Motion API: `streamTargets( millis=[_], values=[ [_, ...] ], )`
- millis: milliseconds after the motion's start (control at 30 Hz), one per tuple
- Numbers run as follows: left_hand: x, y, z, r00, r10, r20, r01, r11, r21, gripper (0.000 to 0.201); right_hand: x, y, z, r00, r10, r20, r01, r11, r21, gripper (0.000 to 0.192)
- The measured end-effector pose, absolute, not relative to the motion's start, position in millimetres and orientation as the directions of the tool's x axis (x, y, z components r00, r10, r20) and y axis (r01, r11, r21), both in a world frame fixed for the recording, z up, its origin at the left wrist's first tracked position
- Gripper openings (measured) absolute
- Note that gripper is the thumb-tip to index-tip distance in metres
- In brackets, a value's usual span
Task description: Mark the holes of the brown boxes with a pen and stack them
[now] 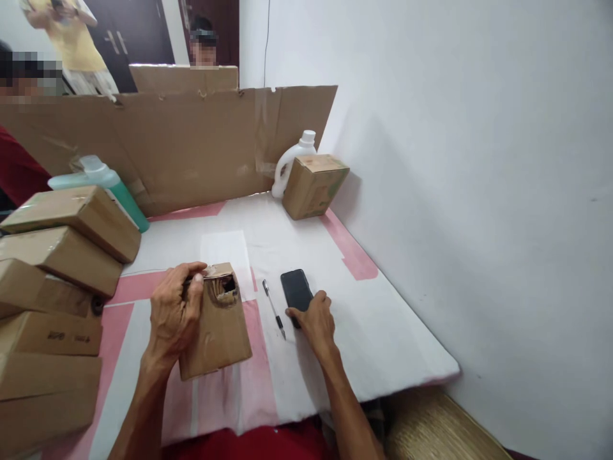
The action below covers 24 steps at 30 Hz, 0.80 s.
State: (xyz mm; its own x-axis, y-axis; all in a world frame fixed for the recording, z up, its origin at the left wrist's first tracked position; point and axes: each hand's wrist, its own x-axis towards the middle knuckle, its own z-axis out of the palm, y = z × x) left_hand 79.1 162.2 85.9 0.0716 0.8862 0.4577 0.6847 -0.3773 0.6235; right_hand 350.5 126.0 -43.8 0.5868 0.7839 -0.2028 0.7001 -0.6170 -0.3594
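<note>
Landmark for all positions: the small torn cardboard box [218,329], lying on the table [383,345] close to its near edge, on the pink-and-white covering.

Left hand [175,313]: clenched around the left side of the torn box near its far end, thumb laid across the top edge beside a ragged hole in the upper face. The hole's contents are dark; cannot tell what is inside.

Right hand [313,322]: to the right of the box, palm down on the table, fingers resting on the near end of a black phone [295,289]. Fingers lie loosely on it, not closed around anything. Phone lies flat, screen dark.

Pen [274,309]: between the box and the phone, lying on the table, touching neither.

Left of the box: a stack of sealed cardboard boxes [57,281], several layers, reaching from the near edge back along the table side.

Beyond that stack, farther left and back from the box: a teal bottle [115,185], tilted, partly hidden behind the top boxes.

Far right of the box, at the back of the table: one closed cardboard cube [313,185], with a white jug [292,160] just behind it, touching or nearly so.

Behind everything: a cardboard sheet [191,147] standing upright along the table's far edge. Other people are visible past it.
</note>
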Motion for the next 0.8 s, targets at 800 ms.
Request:
streamTargets(
  millis=[800],
  values=[
    [78.9,155.6,82.2,0.06,0.889,0.454,0.632,-0.386,0.672,0.024,305.0,77.6,67.4,0.023,0.972,-0.234,-0.649,-0.164,-0.743,0.058]
  ],
)
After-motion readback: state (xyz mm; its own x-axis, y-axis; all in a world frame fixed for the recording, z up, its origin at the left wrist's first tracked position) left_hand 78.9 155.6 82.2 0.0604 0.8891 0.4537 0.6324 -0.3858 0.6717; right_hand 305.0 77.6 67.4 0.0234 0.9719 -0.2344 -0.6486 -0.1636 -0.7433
